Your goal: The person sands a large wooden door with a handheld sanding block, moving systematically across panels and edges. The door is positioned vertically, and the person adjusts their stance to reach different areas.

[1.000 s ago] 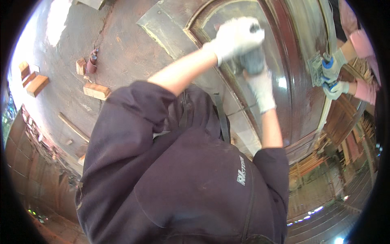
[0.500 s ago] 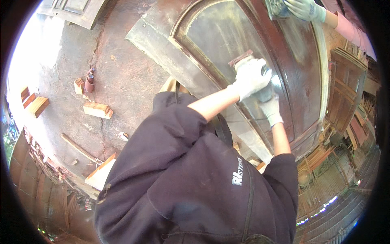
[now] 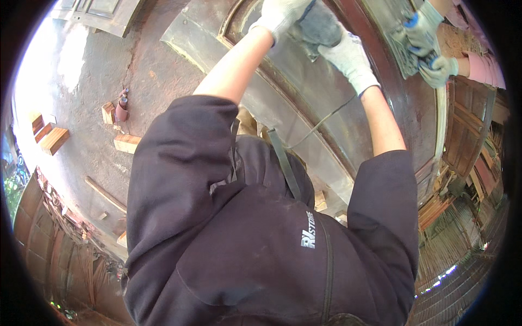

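Note:
A grey, dusty power sander point(image 3: 319, 28) lies on the wooden door panel point(image 3: 304, 89), near the top of the view. My left hand point(image 3: 283, 13), in a white glove, is closed over its far left part; some fingers are cut off by the view's edge. My right hand point(image 3: 350, 58), gloved too, grips the sander's near right end. From beneath my right wrist a dark cord point(image 3: 325, 119) runs back over the door toward my body. The door has a raised arched moulding and a reddish-brown middle rail, with pale, sanded-looking patches.
At the upper right, a co-worker's gloved hands point(image 3: 429, 46) hold another dusty tool point(image 3: 401, 51) on the same door. Wooden blocks point(image 3: 54, 140) and a stick point(image 3: 106, 194) lie on the floor at left. More doors point(image 3: 468, 122) and planks lean at right.
Both my hands and the sander have moved up and left along the panel, away from my body. The co-worker's second hand has come into view, and their tool sits lower.

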The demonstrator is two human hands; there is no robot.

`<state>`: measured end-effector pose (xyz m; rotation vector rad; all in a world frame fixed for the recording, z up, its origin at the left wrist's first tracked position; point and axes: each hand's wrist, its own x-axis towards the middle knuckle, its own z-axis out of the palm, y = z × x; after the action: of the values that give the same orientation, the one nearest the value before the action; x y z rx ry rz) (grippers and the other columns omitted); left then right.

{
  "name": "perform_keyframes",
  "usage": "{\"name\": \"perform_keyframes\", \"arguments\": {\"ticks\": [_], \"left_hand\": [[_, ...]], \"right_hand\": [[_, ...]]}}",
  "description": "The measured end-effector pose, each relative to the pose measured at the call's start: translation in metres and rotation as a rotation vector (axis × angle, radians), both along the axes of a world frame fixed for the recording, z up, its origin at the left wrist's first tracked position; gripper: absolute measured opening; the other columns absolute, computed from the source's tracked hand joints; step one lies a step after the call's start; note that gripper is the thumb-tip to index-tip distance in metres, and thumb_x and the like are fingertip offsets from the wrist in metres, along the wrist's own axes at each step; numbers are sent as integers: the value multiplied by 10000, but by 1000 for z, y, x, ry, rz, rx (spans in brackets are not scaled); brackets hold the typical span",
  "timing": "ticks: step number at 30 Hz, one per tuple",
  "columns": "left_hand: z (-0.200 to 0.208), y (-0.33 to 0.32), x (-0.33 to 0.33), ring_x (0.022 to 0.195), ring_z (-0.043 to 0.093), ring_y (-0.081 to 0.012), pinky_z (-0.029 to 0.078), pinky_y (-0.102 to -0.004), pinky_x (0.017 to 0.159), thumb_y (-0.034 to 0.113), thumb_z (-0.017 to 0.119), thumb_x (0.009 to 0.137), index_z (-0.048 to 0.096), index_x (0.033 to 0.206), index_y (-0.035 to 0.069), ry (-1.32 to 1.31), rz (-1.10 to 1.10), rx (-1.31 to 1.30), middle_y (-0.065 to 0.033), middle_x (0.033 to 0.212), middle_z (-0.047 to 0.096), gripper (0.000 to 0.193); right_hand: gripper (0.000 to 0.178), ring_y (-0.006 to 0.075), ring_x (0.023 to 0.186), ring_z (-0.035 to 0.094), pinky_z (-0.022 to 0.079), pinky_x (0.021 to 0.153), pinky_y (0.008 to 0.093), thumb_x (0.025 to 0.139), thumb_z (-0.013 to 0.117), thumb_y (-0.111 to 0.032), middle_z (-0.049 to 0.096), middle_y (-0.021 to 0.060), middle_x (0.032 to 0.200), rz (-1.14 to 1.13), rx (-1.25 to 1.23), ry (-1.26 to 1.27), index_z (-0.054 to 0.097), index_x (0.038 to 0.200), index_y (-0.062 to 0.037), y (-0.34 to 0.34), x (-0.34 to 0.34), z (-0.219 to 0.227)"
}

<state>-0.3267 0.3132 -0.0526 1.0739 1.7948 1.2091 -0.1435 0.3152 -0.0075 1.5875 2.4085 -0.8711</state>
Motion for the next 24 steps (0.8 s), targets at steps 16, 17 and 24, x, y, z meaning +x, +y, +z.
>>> {"name": "perform_keyframes", "arguments": {"ticks": [16,17,24], "left_hand": [[17,-207,320,835,686,-304,536,-430,763,359,663,866,661,863,127,-148,-189,-90,-101,813,690,232],[12,-215,331,837,685,-300,534,-431,766,360,666,865,653,876,132,-145,-182,-109,-97,820,688,229],[22,-193,250,861,696,-300,544,-408,775,385,670,856,691,919,115,-214,-129,-145,-126,882,700,278]], "right_hand": [[689,325,1101,689,547,904,413,723,854,-298,727,202,1104,-276,-95,46,593,1297,-19,-231,322,-9],[735,320,1091,694,550,896,409,716,867,-292,724,193,1124,-257,-64,27,563,1330,-26,-238,326,-9],[778,366,1093,665,568,883,438,781,774,-183,697,199,1158,-154,-123,-35,423,1473,-127,-203,247,1]]}}
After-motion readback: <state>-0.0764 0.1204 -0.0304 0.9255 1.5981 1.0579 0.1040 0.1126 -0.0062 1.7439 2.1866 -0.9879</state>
